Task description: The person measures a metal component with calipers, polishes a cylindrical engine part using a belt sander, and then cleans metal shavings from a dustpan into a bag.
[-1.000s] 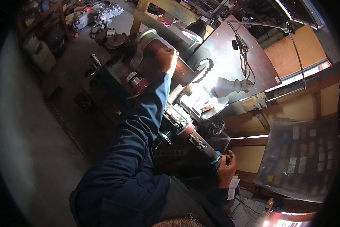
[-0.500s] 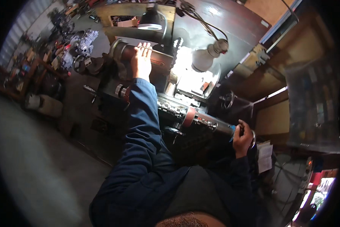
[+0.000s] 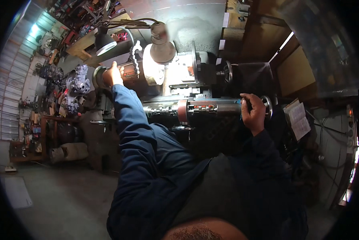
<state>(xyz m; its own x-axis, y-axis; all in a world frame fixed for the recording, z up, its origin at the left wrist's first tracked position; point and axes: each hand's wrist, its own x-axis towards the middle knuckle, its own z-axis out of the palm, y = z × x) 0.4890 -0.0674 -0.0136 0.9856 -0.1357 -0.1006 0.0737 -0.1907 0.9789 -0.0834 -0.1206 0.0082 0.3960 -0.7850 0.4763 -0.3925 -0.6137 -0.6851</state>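
While loosely parted, left fingers (image 3: pixel 120 71) on curved brown housing (image 3: pixel 133 79), right fingers (image 3: pixel 250 97) beside smooth metal cylinder (image 3: pixel 229 108).

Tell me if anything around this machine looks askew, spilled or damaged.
The open booklet, right of the right hand, sits tilted, out of line with the machine. No spill or damage stands out, though shadows hide much.

Fierce glare blazing under the bell-shaped work lamp (image 3: pixel 162 52) at twelve o'clock, bleaching the machine tool (image 3: pixel 182 71) below! Black-shaded lamp (image 3: pixel 103 43) glowing at eleven, floor (image 3: pixel 67 192) sunk in shadow at eight, corrugated wall (image 3: pixel 7 100) bending at nine, black fisheye vignette all round.
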